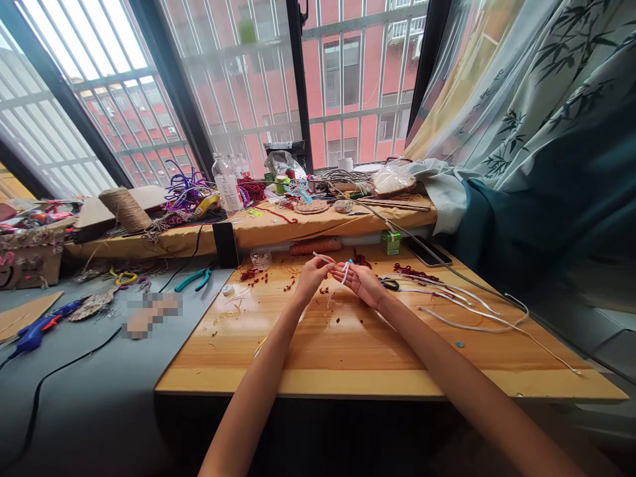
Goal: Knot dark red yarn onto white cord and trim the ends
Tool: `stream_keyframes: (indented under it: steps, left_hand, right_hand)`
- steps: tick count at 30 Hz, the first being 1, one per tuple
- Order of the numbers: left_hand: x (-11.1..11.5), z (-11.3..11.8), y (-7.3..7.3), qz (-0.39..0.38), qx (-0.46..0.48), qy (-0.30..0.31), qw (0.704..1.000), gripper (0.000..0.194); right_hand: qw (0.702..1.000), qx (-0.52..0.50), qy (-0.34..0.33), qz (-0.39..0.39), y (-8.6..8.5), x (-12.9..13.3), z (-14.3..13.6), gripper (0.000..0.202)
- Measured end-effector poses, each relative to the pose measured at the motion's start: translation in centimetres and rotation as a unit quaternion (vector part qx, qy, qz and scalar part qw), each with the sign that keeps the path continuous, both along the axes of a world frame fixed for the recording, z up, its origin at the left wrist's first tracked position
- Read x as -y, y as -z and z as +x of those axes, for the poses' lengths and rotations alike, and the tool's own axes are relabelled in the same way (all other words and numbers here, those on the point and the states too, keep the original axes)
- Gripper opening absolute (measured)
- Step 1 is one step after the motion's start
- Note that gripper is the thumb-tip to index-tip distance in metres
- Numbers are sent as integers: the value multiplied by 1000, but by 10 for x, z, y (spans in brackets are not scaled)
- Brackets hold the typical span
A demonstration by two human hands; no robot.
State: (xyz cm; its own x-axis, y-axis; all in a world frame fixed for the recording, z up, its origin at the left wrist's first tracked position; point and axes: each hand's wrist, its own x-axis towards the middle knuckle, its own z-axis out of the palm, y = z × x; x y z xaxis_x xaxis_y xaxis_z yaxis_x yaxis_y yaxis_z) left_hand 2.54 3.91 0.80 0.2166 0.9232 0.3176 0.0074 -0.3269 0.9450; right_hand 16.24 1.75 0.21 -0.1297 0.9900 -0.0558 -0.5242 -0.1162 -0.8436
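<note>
Above the wooden table (308,351), my two hands meet near its middle. My left hand (313,278) is closed, its fingertips pinching a thin white cord (344,273). From the right, my right hand (364,283) holds the same cord, which loops over its fingers with a loose end hanging down. A small blue spot shows at the fingertips of my right hand. Black-handled scissors (390,283) lie just right of that hand, partly hidden. More white cords (464,318) spread across the right of the table.
Dark red yarn scraps (251,273), a clear round container (261,258), a green box (391,242) and a phone (427,252) lie towards the back. Teal pliers (193,281) and a blue glue gun (37,330) are left. A cluttered ledge (298,228) runs behind.
</note>
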Motion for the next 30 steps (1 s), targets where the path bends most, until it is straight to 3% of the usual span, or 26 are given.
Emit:
stream_keyframes:
  steps: [11,21,30]
  left_hand:
    - [-2,0,5,-17,-54,49,997,21]
    - [-4,1,6,1,-72,27,997,20]
    - [-12,-4,13,39,-133,-32,990,12]
  right_hand:
    - [997,51,-52,15,4,-2,-1,21]
    - [986,118,-116,32,8,3,-4,11]
    - [982,137,-124,49,9,2,-5,12]
